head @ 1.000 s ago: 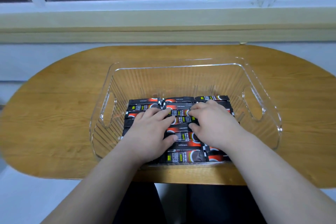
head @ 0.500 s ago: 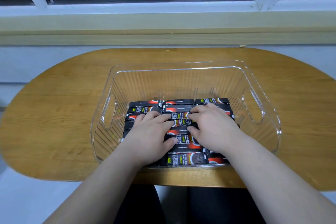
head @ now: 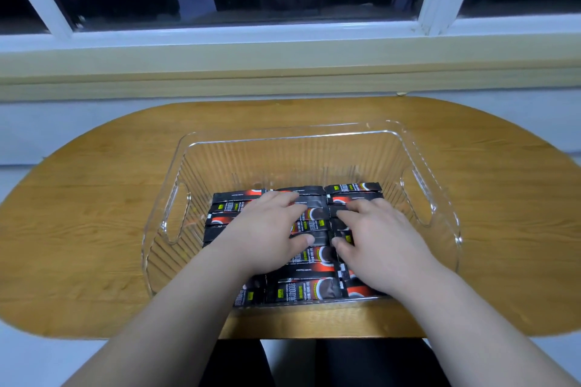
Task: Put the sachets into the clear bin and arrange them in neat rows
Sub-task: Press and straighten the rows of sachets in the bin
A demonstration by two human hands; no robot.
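Observation:
Several black-and-red sachets (head: pixel 309 287) lie flat in side-by-side columns on the floor of the clear ribbed bin (head: pixel 292 138), which stands in the middle of the wooden table. My left hand (head: pixel 262 231) lies palm down over the left and middle columns, fingers stretched out on the packets. My right hand (head: pixel 380 239) lies palm down over the right column, its fingers pointing left and touching the packets. Both hands hide a good part of the rows. The far half of the bin floor is bare.
The oval wooden table (head: pixel 94 214) ends just in front of the bin's near wall. A window sill (head: pixel 283 66) and a dark window run along the far side. The bin has cut-out handles (head: pixel 177 214) in its left and right walls.
Both hands have shifted slightly apart over the sachets; the right hand moved a little right and toward me. The sachets stay in their rows.

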